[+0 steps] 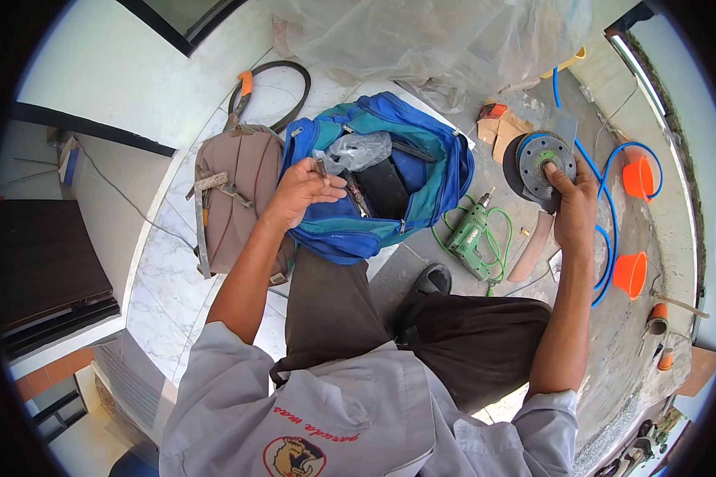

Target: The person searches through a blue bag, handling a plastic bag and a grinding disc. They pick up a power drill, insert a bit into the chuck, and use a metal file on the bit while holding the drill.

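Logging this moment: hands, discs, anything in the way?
Left fingers: small item, apparently pinched, over open blue bag. Right fingers: gripping round discs. Translucent plastic inside bag, possibly in the way.

I see a pale wall (95,71), a dark-framed pane (184,12), white veined tiles (163,290) and rough gray concrete (608,342) around me, brightly lit.

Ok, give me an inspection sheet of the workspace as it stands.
Surface: grey floor, stained; pale marbled tiles at left.
Job's things: open blue bag, clear plastic inside; round discs; small item, too small to identify.
Clutter: green drill, brown backpack, torn cardboard.
Hands: left hand at the bag's opening, fingers pinching the small item; right hand gripping the discs.
Cables: green cord looped by the drill; blue hose near orange buckets.
Surroundings: translucent sheeting beyond the bag; white wall at left.
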`<state>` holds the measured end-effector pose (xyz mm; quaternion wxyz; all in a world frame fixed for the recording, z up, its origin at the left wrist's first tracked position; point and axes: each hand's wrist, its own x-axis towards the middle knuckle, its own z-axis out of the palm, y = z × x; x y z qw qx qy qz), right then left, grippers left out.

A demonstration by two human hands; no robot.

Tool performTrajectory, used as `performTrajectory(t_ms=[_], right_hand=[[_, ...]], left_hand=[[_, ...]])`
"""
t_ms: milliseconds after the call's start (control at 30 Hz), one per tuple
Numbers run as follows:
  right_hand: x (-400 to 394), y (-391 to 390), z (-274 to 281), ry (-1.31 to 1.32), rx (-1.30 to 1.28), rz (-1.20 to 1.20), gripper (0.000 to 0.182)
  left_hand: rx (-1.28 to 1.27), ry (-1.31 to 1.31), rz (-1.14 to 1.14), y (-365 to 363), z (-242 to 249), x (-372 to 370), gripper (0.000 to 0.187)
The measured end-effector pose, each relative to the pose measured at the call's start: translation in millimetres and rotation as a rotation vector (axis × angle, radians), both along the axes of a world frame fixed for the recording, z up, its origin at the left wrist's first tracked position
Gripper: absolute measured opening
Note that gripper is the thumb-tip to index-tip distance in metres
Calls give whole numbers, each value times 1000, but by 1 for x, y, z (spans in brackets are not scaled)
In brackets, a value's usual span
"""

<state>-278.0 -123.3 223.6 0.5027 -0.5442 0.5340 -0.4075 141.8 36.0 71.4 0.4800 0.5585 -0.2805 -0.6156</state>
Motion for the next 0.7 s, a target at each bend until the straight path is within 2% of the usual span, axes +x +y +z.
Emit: performTrajectory(t_ms=[33, 67, 267, 400, 500, 633, 700], right_hand=[[-1, -1, 0, 0, 1, 16, 47], [-2, -3, -3, 8, 14, 31, 47], [17, 10, -1, 117, 143, 231, 41], [33, 18, -5, 197, 244, 387, 39], [51, 27, -9, 323, 198, 557, 41], [81, 37, -20, 401, 59, 674, 44], [95, 35, -27, 535, -66, 731, 44]], left_hand=[[-47, 13, 27, 2, 7, 0, 19], [-57, 19, 30, 7, 12, 3, 29], [-65, 53, 112, 27, 29, 0, 58], [-48, 15, 141, 40, 25, -4, 55], [-89, 3, 195, 46, 25, -9, 50], [-228, -85, 228, 55, 29, -14, 48], [-252, -149, 241, 59, 25, -15, 41]])
